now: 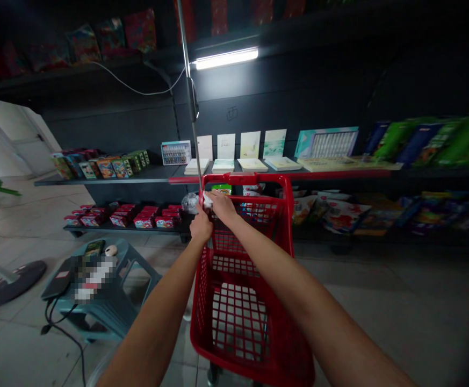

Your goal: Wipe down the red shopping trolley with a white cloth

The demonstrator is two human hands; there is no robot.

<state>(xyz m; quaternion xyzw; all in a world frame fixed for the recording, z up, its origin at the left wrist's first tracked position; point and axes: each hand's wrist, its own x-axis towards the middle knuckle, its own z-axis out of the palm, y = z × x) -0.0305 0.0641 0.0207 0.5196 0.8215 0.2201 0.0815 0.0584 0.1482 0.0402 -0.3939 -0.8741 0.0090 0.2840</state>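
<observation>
A red plastic shopping cart stands in front of me, its basket showing only bare lattice. My right hand reaches to its upper left corner, fingers closed on a crumpled white wipe that touches the frame. Just below, my left hand is closed around the cart's left upright. A thin metal pole rises beside that corner. Behind my hands is a clear, crumpled plastic-looking thing, partly hidden.
Dark shelves hold books, small boxes and snack bags. At left, a blue-grey stool carries a phone and devices with dangling cables. A round stand base sits on the floor. A lit tube lamp hangs above.
</observation>
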